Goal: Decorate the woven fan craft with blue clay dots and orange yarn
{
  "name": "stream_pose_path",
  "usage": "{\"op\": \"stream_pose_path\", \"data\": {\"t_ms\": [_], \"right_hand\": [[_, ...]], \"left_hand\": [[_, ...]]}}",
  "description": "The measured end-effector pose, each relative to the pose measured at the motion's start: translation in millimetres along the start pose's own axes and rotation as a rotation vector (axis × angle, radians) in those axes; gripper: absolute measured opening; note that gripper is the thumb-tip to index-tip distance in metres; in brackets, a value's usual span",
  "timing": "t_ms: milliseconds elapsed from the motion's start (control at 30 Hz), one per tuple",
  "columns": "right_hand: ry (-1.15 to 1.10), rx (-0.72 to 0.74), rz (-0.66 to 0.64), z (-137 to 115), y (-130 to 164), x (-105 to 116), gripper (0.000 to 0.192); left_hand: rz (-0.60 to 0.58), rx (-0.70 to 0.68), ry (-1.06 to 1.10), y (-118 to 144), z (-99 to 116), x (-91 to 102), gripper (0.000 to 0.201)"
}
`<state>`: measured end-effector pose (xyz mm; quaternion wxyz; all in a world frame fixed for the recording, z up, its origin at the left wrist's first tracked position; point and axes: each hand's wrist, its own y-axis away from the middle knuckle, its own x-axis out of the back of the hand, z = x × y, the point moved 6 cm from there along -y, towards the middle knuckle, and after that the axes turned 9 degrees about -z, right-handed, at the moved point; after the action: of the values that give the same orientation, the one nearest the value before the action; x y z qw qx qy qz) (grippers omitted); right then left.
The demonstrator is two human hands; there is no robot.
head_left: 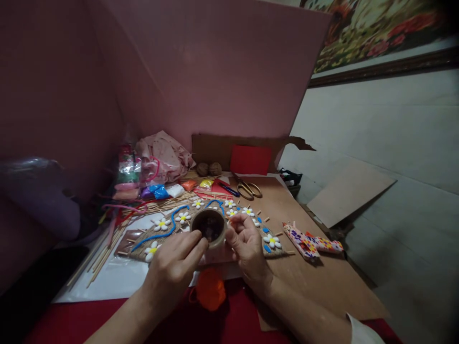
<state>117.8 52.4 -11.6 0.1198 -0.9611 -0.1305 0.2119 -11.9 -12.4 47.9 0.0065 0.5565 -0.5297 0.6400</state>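
Observation:
A round, brown-rimmed container [209,213] with a dark inside is held between my two hands. My left hand [176,255] is closed, its fingertips at the container's near left rim. On the right side, my right hand [249,248] has its thumb and fingers curled against the wall. Behind and around the container lies a fan-shaped, twine-wrapped panel [143,241] with stick ends poking out. White flowers with yellow centres [272,241] and blue strips decorate this panel. Just below the container sits an orange ball of yarn [211,289].
Thin wooden sticks [102,255] lie at the left. Bagged coloured clay [175,191], twine balls [208,169], gold-handled scissors [250,190] and a red card [251,160] stand farther back. Patterned folded pieces [311,242] rest on the brown cardboard [322,282].

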Motion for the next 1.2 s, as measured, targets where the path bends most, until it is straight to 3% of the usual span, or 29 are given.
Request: {"op": "stream_pose_path", "data": {"t_ms": [267,533,667,800,967,1200], "right_hand": [[0.165,0.081,0.053,-12,1,-2,0.028],[0.338,0.193,0.147,-20,7,-4,0.022],[0.418,0.202,0.156,-20,12,-6,0.02],[0.474,0.217,0.116,-19,14,-8,0.02],[0.537,0.228,0.089,-19,15,-10,0.02],[0.553,0.249,0.092,-23,14,-11,0.02]], "left_hand": [[-0.055,0.0,-0.018,-2,13,-3.4,0.022],[0.005,0.168,-0.085,-30,10,30.0,0.018],[-0.204,0.334,-0.162,-51,0,17.9,0.007],[-0.361,0.388,-0.188,-57,-3,-0.8,0.013],[-0.336,0.388,-0.205,-55,-4,-10.7,0.008],[-0.25,0.364,-0.143,-59,1,-7.9,0.008]]}}
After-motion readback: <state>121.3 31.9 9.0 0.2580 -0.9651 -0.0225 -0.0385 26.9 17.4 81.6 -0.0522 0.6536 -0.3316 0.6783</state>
